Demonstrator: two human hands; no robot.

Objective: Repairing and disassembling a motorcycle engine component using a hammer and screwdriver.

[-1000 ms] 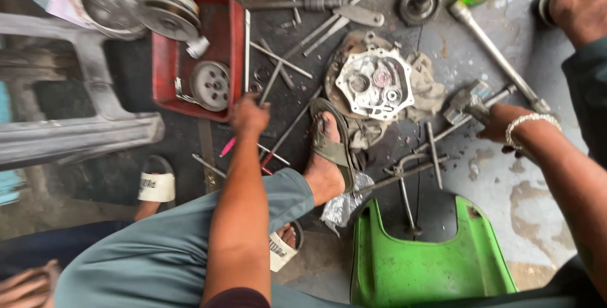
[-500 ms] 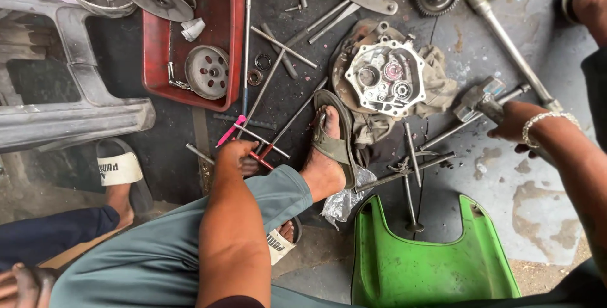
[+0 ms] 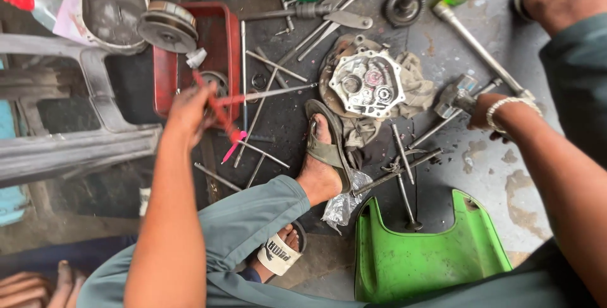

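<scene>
Left hand (image 3: 190,109) is closed around a blurred red-handled screwdriver (image 3: 221,115), just near the red metal tray (image 3: 165,74); right hand (image 3: 490,115) grips a grey hammer (image 3: 456,95) right of the round engine cover (image 3: 367,85). Tool pickup looks underway; next needs bringing the tip to that cover.

Left hand (image 3: 190,109) gripping red-handled tool (image 3: 218,109) over red tray (image 3: 165,74), right hand (image 3: 484,109) clutching hammer (image 3: 456,95)

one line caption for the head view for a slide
Left hand lifts a red-handled screwdriver beside a red metal tray; right hand grips a steel hammer near a round engine cover.
</scene>
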